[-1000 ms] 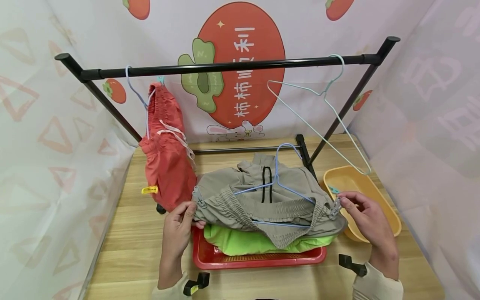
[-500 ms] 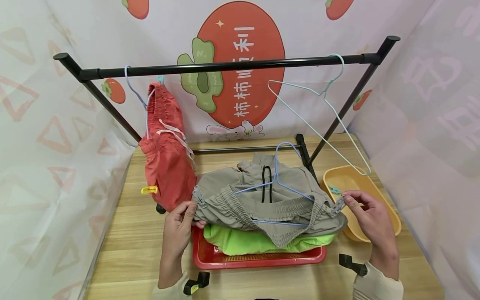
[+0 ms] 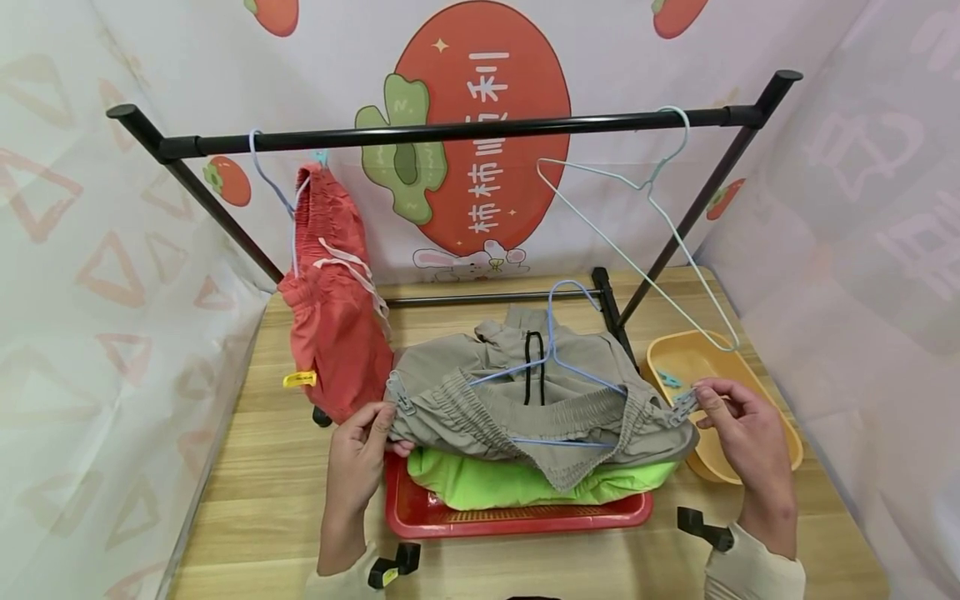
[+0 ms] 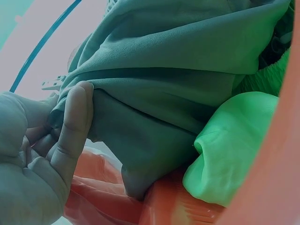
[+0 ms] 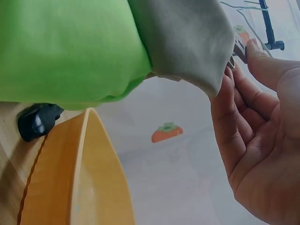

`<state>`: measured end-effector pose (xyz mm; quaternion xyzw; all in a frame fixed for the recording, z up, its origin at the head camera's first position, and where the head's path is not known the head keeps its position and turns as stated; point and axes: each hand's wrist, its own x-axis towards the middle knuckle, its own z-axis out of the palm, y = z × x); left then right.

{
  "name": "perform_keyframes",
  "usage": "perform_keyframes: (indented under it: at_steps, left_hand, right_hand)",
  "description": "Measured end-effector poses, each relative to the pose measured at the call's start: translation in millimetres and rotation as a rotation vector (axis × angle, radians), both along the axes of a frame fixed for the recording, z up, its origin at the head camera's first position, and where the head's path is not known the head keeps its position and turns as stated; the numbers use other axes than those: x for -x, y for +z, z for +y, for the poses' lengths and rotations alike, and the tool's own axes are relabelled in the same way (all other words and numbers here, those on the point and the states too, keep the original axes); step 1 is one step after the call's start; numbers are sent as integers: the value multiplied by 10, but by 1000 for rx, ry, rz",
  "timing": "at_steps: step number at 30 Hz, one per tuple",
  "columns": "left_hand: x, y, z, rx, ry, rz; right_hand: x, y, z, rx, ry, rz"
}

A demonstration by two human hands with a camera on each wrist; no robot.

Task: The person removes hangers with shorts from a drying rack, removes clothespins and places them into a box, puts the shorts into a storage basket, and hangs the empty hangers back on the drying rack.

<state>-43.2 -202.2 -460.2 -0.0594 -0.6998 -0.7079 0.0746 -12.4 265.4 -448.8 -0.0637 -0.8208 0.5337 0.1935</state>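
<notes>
Grey shorts [image 3: 450, 362] with a black drawstring lie over a red basket [image 3: 517, 527], on top of bright green cloth [image 3: 487, 483]. A blue hanger [image 3: 552, 329] runs inside their elastic waistband, its hook pointing away from me. My left hand [image 3: 357, 467] pinches the left edge of the shorts, just below a grey clothespin [image 3: 401, 396] clipped there. With thumb and fingers, my right hand [image 3: 748, 437] pinches another grey clothespin [image 3: 684, 406] at the waistband's right end. In the right wrist view, grey fabric partly hides that clothespin.
A black rack [image 3: 450, 133] spans the back. Red shorts [image 3: 330, 333] hang at its left, a pale green hanger [image 3: 600, 229] at its right. A yellow bin [image 3: 787, 429] with teal clothespins [image 3: 669, 379] stands right of the basket.
My right hand has shifted slightly right with the clothespin, which lies at a flatter angle. The blue hanger's hook has moved slightly left and away. My left hand stays almost in place.
</notes>
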Motion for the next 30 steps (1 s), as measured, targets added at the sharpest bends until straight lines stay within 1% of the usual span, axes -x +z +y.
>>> perform_keyframes:
  at_steps: [9, 14, 18, 21, 24, 27, 28, 30]
  left_hand:
    - [5, -16, 2, 8, -6, 14]
    - [10, -12, 3, 7, -3, 17]
    - [13, -10, -1, 16, -6, 23]
    - [12, -13, -9, 27, -2, 19]
    - [11, -17, -14, 27, 5, 13]
    - [11, -22, -12, 22, 2, 11]
    - [12, -23, -11, 21, -1, 13]
    - [12, -25, -11, 19, -3, 14]
  right_hand:
    - [32, 16, -47, 168, -89, -15]
    - [44, 27, -52, 220, -126, -34]
    - [54, 26, -33, 267, -194, -41]
    - [66, 26, -22, 271, -231, -31]
    - [67, 14, -7, 183, -213, -50]
    - [54, -19, 23, 137, -199, -79]
    - [50, -27, 30, 131, -200, -84]
    - [46, -38, 45, 179, -211, -82]
